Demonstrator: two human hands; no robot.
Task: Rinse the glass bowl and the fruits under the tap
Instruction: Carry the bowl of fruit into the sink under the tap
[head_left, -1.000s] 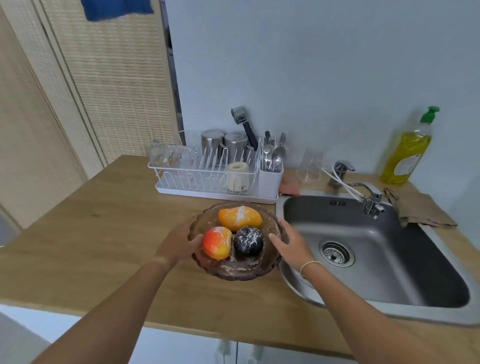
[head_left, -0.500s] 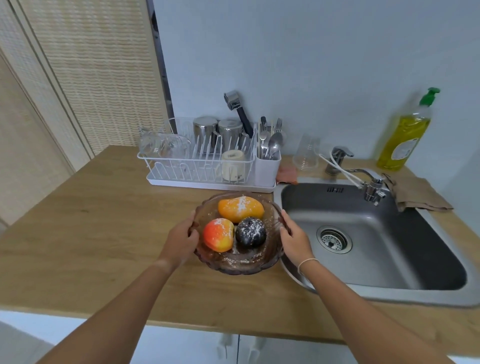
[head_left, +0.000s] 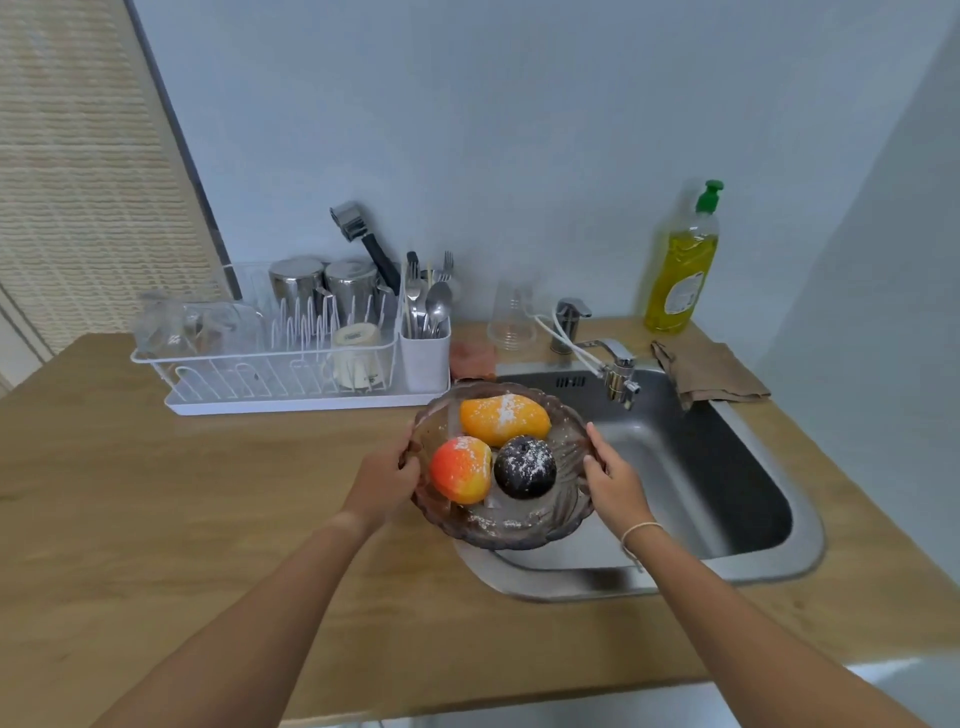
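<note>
Step in hand looks like carrying the glass bowl (head_left: 501, 512) right to the tap (head_left: 618, 376): keep it level so the three powder-dusted fruits (head_left: 506, 418) don't roll. Left hand (head_left: 382, 478) and right hand (head_left: 613, 480) clamp opposite rims. Bowl sits between them, straddling the surface (head_left: 208, 499) and the sink's (head_left: 727, 478) left edge; tap is far-right of it.

Glass bowl (head_left: 501, 527) sits over the sink's (head_left: 727, 566) left rim, left hand (head_left: 382, 480) on its left edge, right hand (head_left: 615, 480) on its right. Three fruits in bowl: mango (head_left: 504, 420) at back, apple (head_left: 461, 469) front-left, plum (head_left: 524, 466) front-right. Dish rack (head_left: 291, 364) behind-left on counter (head_left: 156, 519). Tap (head_left: 613, 364) behind sink, soap bottle (head_left: 680, 270) and cloth (head_left: 706, 371) to its right.
</note>
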